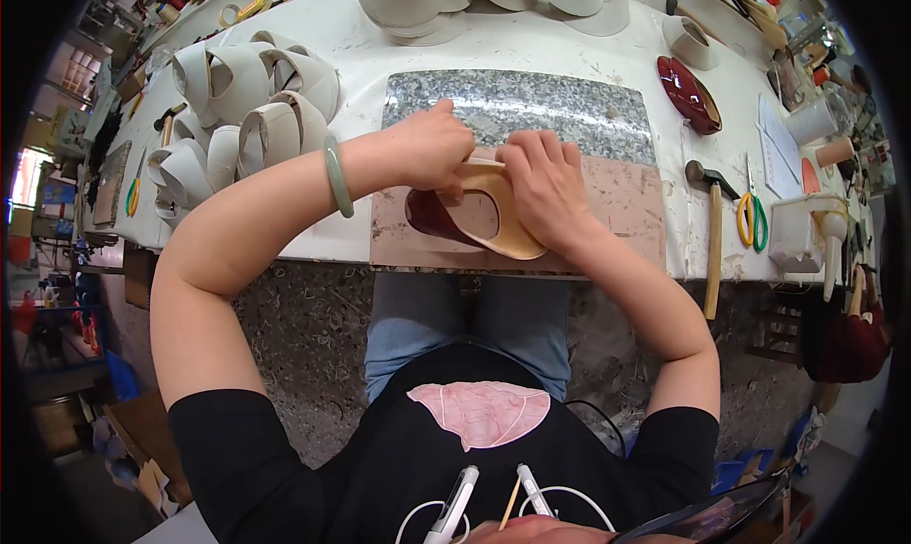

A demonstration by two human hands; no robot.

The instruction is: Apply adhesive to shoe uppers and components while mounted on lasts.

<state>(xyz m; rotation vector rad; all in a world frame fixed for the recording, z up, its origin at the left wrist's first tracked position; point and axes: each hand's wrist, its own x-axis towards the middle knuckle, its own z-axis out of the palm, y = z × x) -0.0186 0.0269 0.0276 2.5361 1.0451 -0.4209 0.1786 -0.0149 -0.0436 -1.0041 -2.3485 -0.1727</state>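
A dark red shoe upper with a tan lining [441, 221] lies over the near board, its oval opening facing up. My left hand [438, 148] pinches its far left edge, thumb down by the opening and knuckles raised. On the right side, my right hand [550, 185] grips the tan edge with its fingers curled over the far end; the fingertips are partly hidden. Under the upper is a worn pinkish-brown board [607, 223], and just beyond it lies a speckled grey stone slab [560, 103].
Several pale grey uppers stand in a pile [285, 131] at the left, more uppers [418, 8] at the far edge. To the right are a finished-looking dark red upper [687, 93], a hammer [715, 250], scissors [752, 223] and a white container [795, 245].
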